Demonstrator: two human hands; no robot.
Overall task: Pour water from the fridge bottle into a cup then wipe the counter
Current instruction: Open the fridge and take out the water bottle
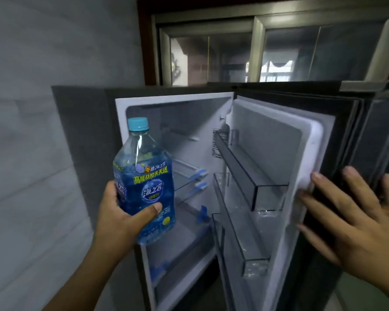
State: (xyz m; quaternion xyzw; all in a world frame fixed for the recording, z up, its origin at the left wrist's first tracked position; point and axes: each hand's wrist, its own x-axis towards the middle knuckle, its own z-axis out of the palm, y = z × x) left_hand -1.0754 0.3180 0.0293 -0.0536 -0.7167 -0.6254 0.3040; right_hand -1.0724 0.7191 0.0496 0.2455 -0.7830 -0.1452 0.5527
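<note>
My left hand [119, 217] grips a clear plastic water bottle [144, 178] with a blue label and a light blue cap. I hold it upright in front of the open fridge [189, 135]. The cap is on and water fills most of the bottle. My right hand [355, 218] lies flat, fingers spread, against the outer edge of the open fridge door [279, 153]. No cup, cloth or counter is in view.
Inside the fridge are glass shelves and the door's clear bins [245, 167], all bare. A grey tiled wall [32, 131] stands to the left. Above the fridge is a window with a metal sliding frame [258, 48].
</note>
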